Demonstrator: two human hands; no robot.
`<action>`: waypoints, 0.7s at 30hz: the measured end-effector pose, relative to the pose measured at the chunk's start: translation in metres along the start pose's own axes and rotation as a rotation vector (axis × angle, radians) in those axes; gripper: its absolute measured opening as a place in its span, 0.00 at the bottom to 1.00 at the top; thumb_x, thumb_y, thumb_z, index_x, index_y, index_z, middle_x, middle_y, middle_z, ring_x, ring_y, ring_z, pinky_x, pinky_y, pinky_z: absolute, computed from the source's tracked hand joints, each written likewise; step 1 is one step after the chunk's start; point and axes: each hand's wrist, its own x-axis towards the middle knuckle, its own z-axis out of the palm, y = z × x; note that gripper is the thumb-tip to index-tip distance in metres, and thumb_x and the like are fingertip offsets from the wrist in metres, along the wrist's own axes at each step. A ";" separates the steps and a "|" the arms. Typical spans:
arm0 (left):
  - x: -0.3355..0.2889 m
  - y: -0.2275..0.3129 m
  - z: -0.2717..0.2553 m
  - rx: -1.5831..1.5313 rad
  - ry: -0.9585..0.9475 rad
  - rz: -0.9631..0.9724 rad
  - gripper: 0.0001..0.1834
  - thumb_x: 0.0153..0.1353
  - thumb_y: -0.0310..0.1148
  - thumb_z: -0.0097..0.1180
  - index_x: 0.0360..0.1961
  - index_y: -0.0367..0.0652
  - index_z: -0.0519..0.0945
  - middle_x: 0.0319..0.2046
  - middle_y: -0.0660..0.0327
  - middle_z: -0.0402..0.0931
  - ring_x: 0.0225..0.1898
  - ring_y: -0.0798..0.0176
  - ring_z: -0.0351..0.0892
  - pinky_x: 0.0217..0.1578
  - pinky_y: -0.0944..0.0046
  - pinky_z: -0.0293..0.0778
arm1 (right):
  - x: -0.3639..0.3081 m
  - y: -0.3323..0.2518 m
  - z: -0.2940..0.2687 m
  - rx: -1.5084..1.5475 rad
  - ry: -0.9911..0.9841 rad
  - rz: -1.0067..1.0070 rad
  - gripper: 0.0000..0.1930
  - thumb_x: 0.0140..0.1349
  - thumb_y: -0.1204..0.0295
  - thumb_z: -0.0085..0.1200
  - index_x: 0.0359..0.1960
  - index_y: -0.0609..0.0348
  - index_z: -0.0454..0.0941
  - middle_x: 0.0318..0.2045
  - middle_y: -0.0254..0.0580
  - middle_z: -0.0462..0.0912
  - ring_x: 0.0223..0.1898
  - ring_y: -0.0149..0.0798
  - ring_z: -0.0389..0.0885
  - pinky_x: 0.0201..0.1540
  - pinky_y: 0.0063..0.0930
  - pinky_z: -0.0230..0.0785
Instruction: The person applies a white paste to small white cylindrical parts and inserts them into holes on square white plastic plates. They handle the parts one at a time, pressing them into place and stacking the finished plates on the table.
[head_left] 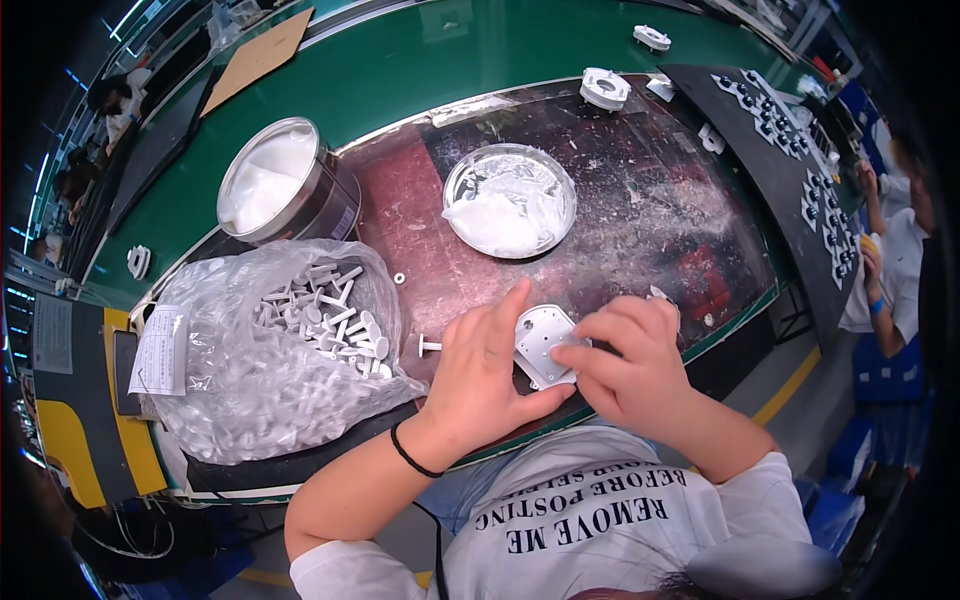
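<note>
Hands pinching a small white plastic plate at the near edge of a workbench.

We hold the white plate between both hands: our left hand grips its left edge with thumb beneath and forefinger stretched along the top, while our right hand pins its right corner with curled fingertips, so the holed face stays up and steady. Just left of the left hand lies a single white peg, and further left an open clear bag of the same pegs sits within easy reach. Beyond the hands stands a shallow dish of white grease; beyond the bag, a metal tin of it. Far right, a black tray holds rows of small parts.
</note>
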 end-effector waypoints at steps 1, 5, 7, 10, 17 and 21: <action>0.000 0.000 0.000 0.001 0.000 0.002 0.56 0.40 0.46 0.69 0.64 0.33 0.50 0.48 0.50 0.70 0.49 0.48 0.68 0.52 0.50 0.59 | 0.000 -0.002 0.000 -0.066 0.017 -0.044 0.14 0.45 0.71 0.57 0.37 0.48 0.81 0.39 0.28 0.76 0.44 0.35 0.71 0.47 0.41 0.54; 0.000 0.001 0.000 -0.017 -0.005 -0.006 0.55 0.40 0.44 0.69 0.66 0.37 0.50 0.50 0.49 0.68 0.50 0.47 0.67 0.52 0.50 0.59 | -0.001 -0.002 -0.003 -0.183 -0.002 -0.168 0.13 0.46 0.69 0.55 0.37 0.52 0.79 0.44 0.29 0.77 0.50 0.35 0.71 0.53 0.41 0.53; -0.001 0.001 0.000 -0.027 -0.005 -0.015 0.56 0.40 0.44 0.69 0.66 0.39 0.49 0.52 0.48 0.67 0.50 0.46 0.67 0.52 0.50 0.59 | 0.004 -0.001 -0.008 -0.214 -0.020 -0.221 0.13 0.46 0.69 0.54 0.37 0.53 0.79 0.45 0.29 0.78 0.52 0.35 0.71 0.56 0.43 0.52; -0.001 0.001 0.000 -0.021 -0.002 -0.009 0.56 0.40 0.44 0.69 0.66 0.39 0.49 0.52 0.49 0.67 0.50 0.46 0.67 0.52 0.50 0.60 | 0.016 0.005 -0.014 -0.176 -0.163 -0.305 0.15 0.47 0.69 0.54 0.38 0.55 0.78 0.45 0.30 0.78 0.53 0.34 0.71 0.59 0.45 0.51; 0.000 0.001 0.000 -0.010 0.000 -0.012 0.55 0.39 0.43 0.69 0.66 0.40 0.50 0.52 0.50 0.67 0.50 0.47 0.67 0.51 0.50 0.61 | 0.012 0.007 -0.009 -0.140 -0.138 -0.297 0.16 0.48 0.68 0.54 0.41 0.51 0.78 0.45 0.31 0.78 0.49 0.30 0.71 0.60 0.45 0.51; 0.000 0.000 0.001 -0.026 -0.003 -0.014 0.55 0.39 0.42 0.69 0.66 0.40 0.51 0.52 0.50 0.67 0.50 0.48 0.67 0.51 0.50 0.61 | 0.007 0.009 -0.007 -0.203 -0.125 -0.333 0.17 0.48 0.68 0.55 0.43 0.50 0.78 0.46 0.30 0.77 0.50 0.30 0.71 0.60 0.46 0.51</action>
